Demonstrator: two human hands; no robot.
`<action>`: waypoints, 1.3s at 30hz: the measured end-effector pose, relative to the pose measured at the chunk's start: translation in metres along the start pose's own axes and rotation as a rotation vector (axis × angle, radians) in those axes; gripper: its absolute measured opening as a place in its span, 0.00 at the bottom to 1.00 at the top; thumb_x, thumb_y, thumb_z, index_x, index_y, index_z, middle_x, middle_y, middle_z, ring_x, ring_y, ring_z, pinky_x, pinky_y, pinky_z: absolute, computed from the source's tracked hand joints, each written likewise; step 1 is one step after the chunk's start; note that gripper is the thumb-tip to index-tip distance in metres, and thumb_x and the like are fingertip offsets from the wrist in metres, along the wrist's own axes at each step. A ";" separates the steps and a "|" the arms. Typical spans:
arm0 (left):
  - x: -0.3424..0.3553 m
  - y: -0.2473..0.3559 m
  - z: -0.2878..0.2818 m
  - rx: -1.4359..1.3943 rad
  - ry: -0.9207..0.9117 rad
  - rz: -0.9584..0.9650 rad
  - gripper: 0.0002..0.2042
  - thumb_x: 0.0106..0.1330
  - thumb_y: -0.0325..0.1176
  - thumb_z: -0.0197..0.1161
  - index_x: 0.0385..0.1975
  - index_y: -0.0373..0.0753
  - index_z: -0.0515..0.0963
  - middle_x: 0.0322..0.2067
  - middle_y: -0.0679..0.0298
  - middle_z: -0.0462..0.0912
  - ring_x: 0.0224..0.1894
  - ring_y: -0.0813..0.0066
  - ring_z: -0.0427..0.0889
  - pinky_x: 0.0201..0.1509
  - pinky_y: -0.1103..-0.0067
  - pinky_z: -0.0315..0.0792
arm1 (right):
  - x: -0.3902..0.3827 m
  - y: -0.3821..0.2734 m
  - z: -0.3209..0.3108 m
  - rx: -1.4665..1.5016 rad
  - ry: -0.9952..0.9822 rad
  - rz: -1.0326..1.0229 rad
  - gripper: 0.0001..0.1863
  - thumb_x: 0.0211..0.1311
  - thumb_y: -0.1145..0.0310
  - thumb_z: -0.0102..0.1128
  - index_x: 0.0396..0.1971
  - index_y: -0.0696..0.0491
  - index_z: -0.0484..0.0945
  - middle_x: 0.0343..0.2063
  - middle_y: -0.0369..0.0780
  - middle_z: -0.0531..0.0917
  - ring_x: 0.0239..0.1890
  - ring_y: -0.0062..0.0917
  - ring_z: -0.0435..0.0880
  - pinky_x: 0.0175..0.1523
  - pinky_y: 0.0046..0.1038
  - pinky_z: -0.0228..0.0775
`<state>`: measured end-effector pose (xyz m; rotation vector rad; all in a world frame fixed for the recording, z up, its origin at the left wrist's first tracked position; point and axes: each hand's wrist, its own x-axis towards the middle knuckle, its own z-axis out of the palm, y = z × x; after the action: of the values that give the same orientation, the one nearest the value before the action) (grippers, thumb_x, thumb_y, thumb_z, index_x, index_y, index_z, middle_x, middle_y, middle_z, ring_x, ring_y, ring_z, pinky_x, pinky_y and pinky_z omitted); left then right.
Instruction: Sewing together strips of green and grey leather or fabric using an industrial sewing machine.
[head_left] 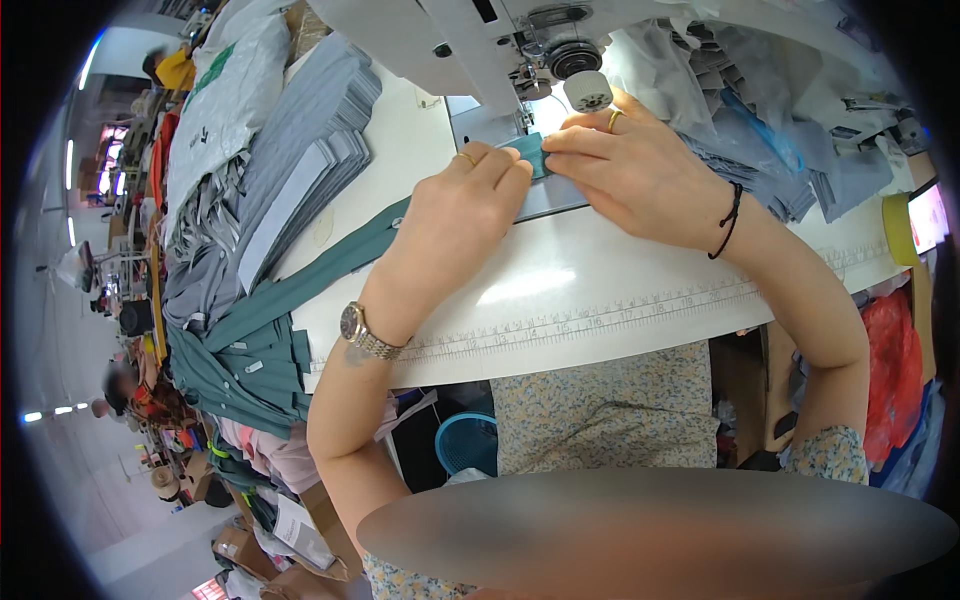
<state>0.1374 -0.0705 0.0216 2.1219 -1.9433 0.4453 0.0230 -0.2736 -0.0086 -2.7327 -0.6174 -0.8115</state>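
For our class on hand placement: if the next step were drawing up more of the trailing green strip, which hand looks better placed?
Probably left: the green strip trails off beside the left hand, while the right hand sits farther from that tail.

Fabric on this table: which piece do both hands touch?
The green strip at the sewing machine; the stacks to the left are grey.

The white table [540, 250] bears green cloth [342, 257] and grey stacks [318, 135].

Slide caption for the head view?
Left hand and right hand hold a green fabric strip at a white sewing machine, stacked grey fabric pieces to the left.
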 end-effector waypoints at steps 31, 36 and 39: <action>-0.009 -0.010 0.018 -0.038 0.203 -0.053 0.10 0.57 0.26 0.67 0.39 0.36 0.83 0.42 0.62 0.85 0.46 0.65 0.82 0.46 0.72 0.80 | 0.011 -0.001 -0.017 0.152 -0.244 0.216 0.19 0.59 0.76 0.57 0.51 0.57 0.80 0.56 0.40 0.79 0.56 0.35 0.78 0.57 0.36 0.65; -0.046 -0.054 -0.022 0.079 0.279 -0.261 0.08 0.59 0.27 0.68 0.38 0.38 0.83 0.42 0.60 0.85 0.45 0.60 0.83 0.46 0.71 0.78 | 0.008 0.005 -0.015 0.190 -0.214 0.188 0.18 0.58 0.77 0.56 0.50 0.59 0.81 0.54 0.41 0.80 0.53 0.35 0.79 0.59 0.36 0.63; -0.098 -0.104 -0.049 0.124 0.290 -0.702 0.08 0.60 0.28 0.70 0.38 0.38 0.86 0.38 0.62 0.85 0.41 0.66 0.83 0.43 0.76 0.75 | 0.014 0.000 -0.016 0.181 -0.183 0.147 0.18 0.58 0.77 0.56 0.49 0.60 0.81 0.53 0.41 0.80 0.51 0.35 0.80 0.60 0.37 0.62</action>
<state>0.2306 0.0481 0.0343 2.4584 -0.9500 0.6792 0.0265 -0.2744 0.0122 -2.6648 -0.4910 -0.4520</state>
